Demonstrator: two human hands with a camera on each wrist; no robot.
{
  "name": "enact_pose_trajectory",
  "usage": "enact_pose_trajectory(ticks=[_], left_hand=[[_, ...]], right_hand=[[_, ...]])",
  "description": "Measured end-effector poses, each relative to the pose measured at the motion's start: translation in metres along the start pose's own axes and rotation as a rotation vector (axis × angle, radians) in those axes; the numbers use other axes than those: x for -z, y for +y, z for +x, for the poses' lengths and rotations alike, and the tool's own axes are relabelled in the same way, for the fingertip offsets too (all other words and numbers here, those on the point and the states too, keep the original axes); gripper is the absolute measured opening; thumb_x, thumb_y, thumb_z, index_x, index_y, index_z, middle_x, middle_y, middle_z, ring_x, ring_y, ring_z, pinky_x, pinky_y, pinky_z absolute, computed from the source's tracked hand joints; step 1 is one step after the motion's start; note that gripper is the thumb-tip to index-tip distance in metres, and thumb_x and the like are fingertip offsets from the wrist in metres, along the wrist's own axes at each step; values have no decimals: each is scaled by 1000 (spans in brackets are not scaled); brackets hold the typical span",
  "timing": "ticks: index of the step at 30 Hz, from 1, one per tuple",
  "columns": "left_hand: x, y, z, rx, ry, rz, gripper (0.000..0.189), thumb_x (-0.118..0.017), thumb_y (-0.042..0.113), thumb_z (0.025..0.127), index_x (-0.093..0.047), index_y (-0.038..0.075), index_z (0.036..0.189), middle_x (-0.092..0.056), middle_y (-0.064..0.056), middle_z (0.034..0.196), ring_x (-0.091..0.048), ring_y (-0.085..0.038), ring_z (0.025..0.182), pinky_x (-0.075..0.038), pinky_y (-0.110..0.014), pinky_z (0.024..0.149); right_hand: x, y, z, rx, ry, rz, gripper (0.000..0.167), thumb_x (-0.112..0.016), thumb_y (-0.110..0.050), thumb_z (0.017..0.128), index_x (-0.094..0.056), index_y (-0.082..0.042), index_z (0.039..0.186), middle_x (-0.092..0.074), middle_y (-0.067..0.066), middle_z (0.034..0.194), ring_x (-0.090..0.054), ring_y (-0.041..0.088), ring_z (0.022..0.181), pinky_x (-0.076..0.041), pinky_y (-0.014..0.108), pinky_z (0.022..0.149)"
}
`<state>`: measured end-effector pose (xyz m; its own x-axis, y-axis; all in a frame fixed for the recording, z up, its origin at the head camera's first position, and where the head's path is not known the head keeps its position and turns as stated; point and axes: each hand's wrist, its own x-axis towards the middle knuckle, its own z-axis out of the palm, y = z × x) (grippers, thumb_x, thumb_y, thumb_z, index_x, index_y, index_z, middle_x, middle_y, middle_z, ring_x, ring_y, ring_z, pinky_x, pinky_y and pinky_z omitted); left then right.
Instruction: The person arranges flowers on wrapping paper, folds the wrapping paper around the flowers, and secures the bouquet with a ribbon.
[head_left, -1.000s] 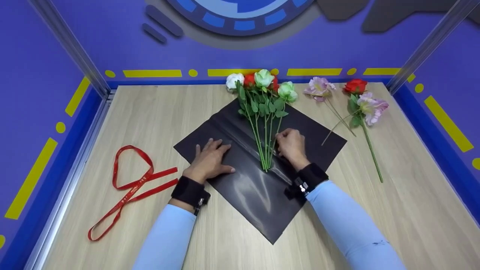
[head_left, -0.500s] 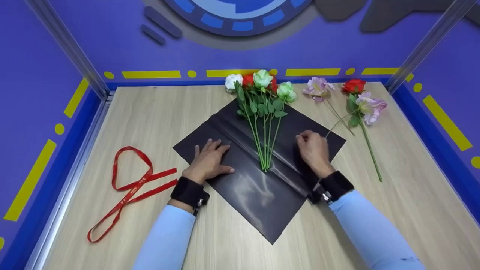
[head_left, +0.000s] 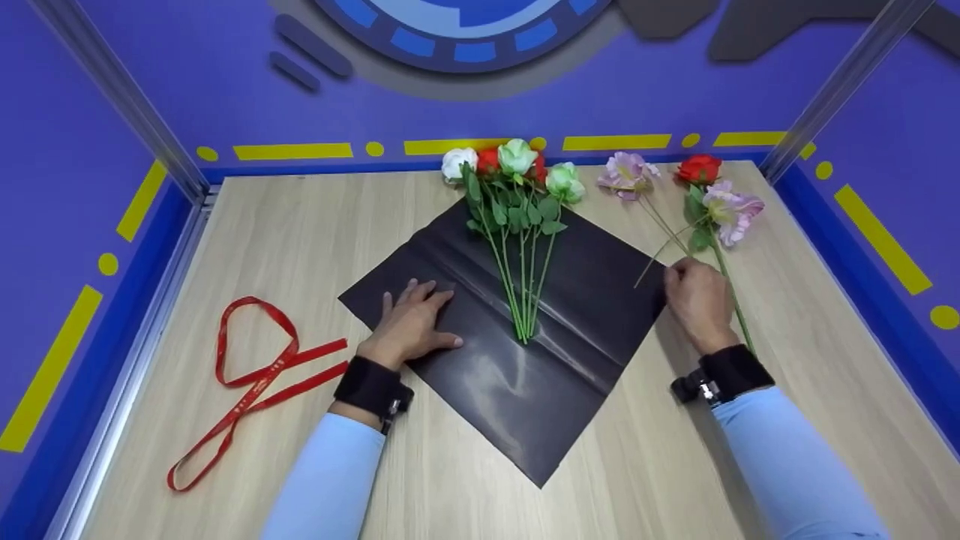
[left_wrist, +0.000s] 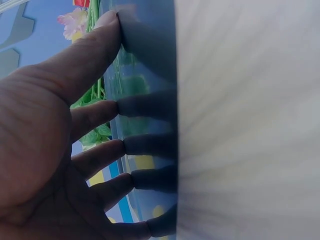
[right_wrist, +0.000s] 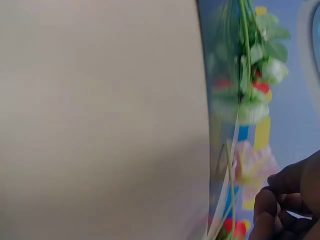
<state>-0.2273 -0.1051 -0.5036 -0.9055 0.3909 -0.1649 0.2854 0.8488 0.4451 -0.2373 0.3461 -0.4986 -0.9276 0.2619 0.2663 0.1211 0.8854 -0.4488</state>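
Observation:
In the head view my left hand (head_left: 411, 321) rests with spread fingers on the left part of a black wrapping sheet (head_left: 577, 270). The left wrist view shows its fingertips (left_wrist: 120, 145) touching the glossy sheet. A bunch of artificial roses (head_left: 517, 210), white, red and pale green, lies across the sheet with stems toward me. My right hand (head_left: 699, 300) is at the sheet's right corner, beside the flower stems there. Its fingers are curled with thumb and forefinger close together; in the right wrist view nothing shows between the fingertips (right_wrist: 274, 182).
To the right lie two pinkish-purple flowers (head_left: 628, 176) and a red rose (head_left: 699, 169) on long stems, partly crossing. A looped red ribbon (head_left: 259, 386) lies on the wooden table (head_left: 300, 225) at left. Purple panels (head_left: 180, 90) enclose the table's back and sides.
My right hand has moved from the roses' stems rightward, over the sheet, to its right corner by the separate flowers. My left hand stays on the sheet; the view has shifted slightly.

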Motion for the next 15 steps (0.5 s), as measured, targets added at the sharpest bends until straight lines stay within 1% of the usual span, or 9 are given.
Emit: enact_pose_trajectory(ticks=[2,4,6,8,11,15], left_hand=[[0,0,0,0,-2,-1,86,-80,49,87,-43,18,159,-30,-16,167,-14,-42,157,-7,-73,120],[0,0,0,-2,-3,-3,86,-80,49,87,-44,18,159,-30,-17,167,-14,-42,157,-7,-73,119],[0,0,0,-1,-2,-1,86,-80,50,87,-44,18,159,-30,-17,167,-15,-42,157,-7,-73,120],[0,0,0,0,-1,2,86,-80,50,87,-44,18,159,-30,-17,167,-15,-42,157,-8,-73,119],[0,0,0,4,-2,8,86,-80,50,87,-44,18,158,-31,-17,166,-15,-42,157,-8,-73,119],[0,0,0,10,-4,9,85,-80,50,88,-45,18,158,-31,-16,167,-15,-41,157,-8,-73,119]], right_hand=[[7,13,5,-34,-5,-41,28,-55,-22,101,-74,-2,100,-72,27,98,-67,52,88,-48,63,69],[12,25,9,-96,-25,-70,32,-52,-24,101,-71,0,107,-68,31,102,-65,54,93,-47,65,71],[15,35,11,-164,-53,-77,36,-51,-27,101,-66,4,114,-62,34,109,-59,57,102,-46,67,77],[16,44,13,-205,-83,-77,43,-51,-28,102,-60,9,119,-55,38,116,-52,59,110,-44,69,83],[16,53,13,-221,-124,-74,51,-52,-31,102,-54,16,121,-47,44,120,-43,61,116,-41,71,89],[17,59,14,-221,-180,-94,55,-48,-31,104,-49,22,121,-45,48,119,-41,65,115,-40,73,89]])
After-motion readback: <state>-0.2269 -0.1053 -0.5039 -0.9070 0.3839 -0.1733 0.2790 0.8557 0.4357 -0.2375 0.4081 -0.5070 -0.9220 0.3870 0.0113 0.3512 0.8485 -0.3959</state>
